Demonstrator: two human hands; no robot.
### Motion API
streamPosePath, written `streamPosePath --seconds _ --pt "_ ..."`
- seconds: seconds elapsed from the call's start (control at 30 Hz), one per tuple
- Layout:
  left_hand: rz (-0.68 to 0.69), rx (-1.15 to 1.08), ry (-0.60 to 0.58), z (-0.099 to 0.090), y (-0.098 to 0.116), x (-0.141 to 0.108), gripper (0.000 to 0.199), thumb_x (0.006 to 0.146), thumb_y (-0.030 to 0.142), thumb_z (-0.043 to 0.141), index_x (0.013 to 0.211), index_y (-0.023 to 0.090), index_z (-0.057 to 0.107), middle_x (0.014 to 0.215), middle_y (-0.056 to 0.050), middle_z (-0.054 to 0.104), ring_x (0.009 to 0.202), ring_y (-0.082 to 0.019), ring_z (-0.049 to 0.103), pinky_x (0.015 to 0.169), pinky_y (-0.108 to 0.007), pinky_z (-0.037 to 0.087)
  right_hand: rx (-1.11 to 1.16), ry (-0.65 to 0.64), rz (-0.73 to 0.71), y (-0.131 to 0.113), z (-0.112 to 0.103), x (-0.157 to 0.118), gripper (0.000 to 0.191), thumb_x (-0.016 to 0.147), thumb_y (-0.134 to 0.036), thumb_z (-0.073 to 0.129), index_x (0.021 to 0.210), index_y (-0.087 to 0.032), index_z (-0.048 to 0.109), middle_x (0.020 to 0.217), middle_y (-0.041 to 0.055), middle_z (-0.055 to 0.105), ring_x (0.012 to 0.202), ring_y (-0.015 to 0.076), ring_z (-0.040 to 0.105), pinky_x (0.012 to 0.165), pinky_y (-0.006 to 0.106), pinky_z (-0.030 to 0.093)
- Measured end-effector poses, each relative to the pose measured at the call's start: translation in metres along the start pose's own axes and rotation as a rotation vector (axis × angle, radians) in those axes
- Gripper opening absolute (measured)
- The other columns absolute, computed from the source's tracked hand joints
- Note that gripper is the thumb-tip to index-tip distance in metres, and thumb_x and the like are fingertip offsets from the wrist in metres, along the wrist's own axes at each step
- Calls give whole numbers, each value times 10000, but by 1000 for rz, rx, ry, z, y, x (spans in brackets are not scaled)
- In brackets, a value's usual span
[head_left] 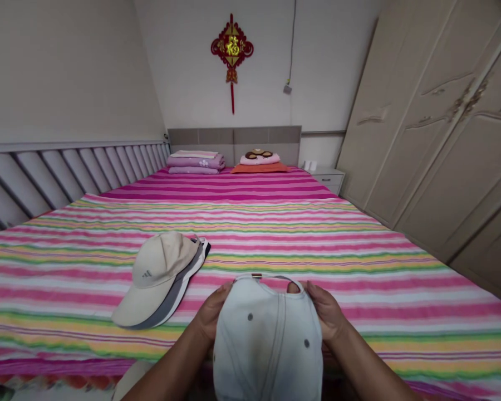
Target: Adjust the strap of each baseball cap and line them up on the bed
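Note:
A pale blue-white baseball cap (pixel 267 340) is held up close in front of me, its back strap and opening at the far side. My left hand (pixel 212 309) grips the cap's left edge, its fingers partly hidden behind the fabric. On the opposite edge, my right hand (pixel 323 309) is closed round the cap, and a fingertip shows through the strap opening. To the left, a beige cap (pixel 162 267) lies on top of a grey one (pixel 167 309) and others, stacked on the striped bed sheet (pixel 275 234).
Folded purple bedding (pixel 196 162) and a pink pillow (pixel 259 159) lie by the headboard (pixel 267 142). A white railing (pixel 75 172) runs along the left. A wardrobe (pixel 421 128) and a nightstand (pixel 328 179) stand at the right. Another pale, rounded object (pixel 131 379) shows low by my left forearm.

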State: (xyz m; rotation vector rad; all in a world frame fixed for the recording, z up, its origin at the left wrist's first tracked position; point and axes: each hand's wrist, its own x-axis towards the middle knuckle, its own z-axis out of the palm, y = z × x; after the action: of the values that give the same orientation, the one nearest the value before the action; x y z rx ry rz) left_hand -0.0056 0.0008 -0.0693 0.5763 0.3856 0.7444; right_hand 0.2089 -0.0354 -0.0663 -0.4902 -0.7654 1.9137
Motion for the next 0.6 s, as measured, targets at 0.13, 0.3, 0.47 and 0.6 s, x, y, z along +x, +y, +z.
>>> streamPosePath --seconds 0.13,0.3,0.47,0.6 --pt "-13 -8 -12 5 9 6 271 651 320 656 844 130 668 774 -51 694 710 -196 630 689 -299 473 58 30 43 9 -11 -5 369 622 -440 703 805 -122 671 687 50 696 647 165 643 664 263 464" --pt "-43 -15 -3 -1 11 9 326 676 358 616 910 137 670 758 -50 703 691 -211 638 692 -310 478 75 37 34 24 -22 -15 420 476 -313 809 814 -101 677 685 62 709 615 171 654 609 243 472" --pt "-109 -10 -42 -1 18 15 255 720 341 578 773 114 681 689 -58 701 725 -221 651 794 -341 464 120 120 -64 19 -18 -16 351 535 -296 790 846 -165 693 729 31 723 750 181 665 767 272 466" --pt "29 -45 -110 -4 28 18 166 721 276 593 778 142 672 684 -34 702 787 -201 655 872 -343 423 196 229 -87 4 -11 -10 249 605 -332 741 801 -182 708 735 21 728 881 209 643 903 334 417"
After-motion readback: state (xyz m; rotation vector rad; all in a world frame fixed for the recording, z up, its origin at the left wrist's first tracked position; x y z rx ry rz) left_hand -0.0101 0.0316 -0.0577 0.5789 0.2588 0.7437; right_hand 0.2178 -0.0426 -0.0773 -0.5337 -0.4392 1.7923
